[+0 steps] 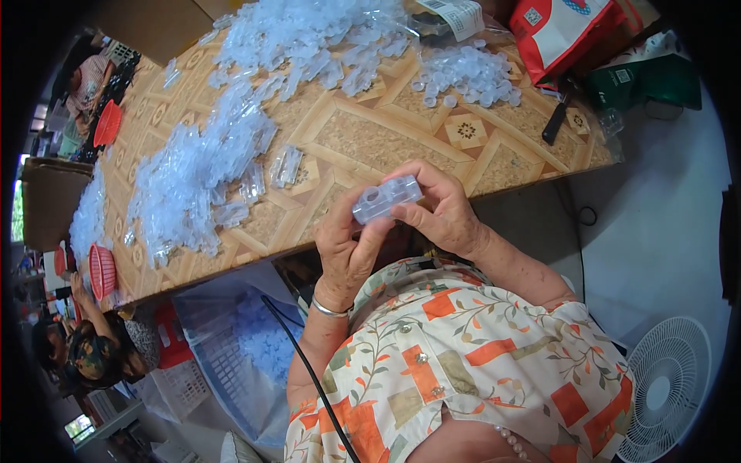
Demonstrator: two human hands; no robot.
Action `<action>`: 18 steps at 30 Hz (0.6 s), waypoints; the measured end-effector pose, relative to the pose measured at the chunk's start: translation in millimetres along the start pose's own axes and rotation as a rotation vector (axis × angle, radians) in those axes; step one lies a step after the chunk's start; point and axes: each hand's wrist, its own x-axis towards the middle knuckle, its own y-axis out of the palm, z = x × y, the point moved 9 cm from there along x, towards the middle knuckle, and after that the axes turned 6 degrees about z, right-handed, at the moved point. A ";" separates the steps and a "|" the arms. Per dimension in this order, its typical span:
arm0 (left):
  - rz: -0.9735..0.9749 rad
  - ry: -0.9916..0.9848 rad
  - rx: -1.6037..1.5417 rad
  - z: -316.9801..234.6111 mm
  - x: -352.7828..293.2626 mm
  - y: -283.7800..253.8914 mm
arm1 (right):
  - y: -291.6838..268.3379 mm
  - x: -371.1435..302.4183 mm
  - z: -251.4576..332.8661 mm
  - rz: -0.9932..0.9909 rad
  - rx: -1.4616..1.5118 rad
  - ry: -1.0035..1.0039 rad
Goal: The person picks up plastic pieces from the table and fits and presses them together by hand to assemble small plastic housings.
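Head view: the left hand (343,245) and right hand (448,220) are pinching a clear, blocky plastic piece (387,199), seemingly joining or checking it, the next move probably needing steady pressure.

You wear a cream short-sleeved shirt (463,351), printed with orange and olive blocks and leafy stems — its buttons (421,358) are round. You wear also a silver bangle (332,312) — and a string of pale beads (509,440).
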 end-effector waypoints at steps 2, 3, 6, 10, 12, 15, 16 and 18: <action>0.005 0.006 -0.097 5.0 -1.3 -3.7 | -4.3 3.7 3.9 -0.010 -0.067 -0.004; 0.006 0.008 -0.096 6.8 -2.5 -3.7 | -8.0 7.5 21.9 0.020 -0.265 -0.129; -0.111 -0.147 -0.319 26.0 -8.4 -14.3 | -36.5 18.8 42.4 -0.071 -0.678 -0.249; -0.117 -0.070 -0.284 15.9 -1.1 -15.7 | -91.5 28.9 35.0 -0.315 -1.324 -0.228; -0.123 -0.068 -0.299 16.0 -0.1 -14.0 | -108.0 31.6 25.0 -0.361 -1.448 -0.156; -0.122 -0.066 -0.291 19.7 0.9 -14.9 | -112.4 28.3 22.5 -0.334 -1.382 -0.181; -0.117 -0.065 -0.271 18.9 1.0 -15.0 | -109.6 26.7 23.1 -0.324 -1.376 -0.183; -0.119 -0.069 -0.247 20.3 1.2 -16.1 | -107.3 24.0 21.7 -0.309 -1.367 -0.082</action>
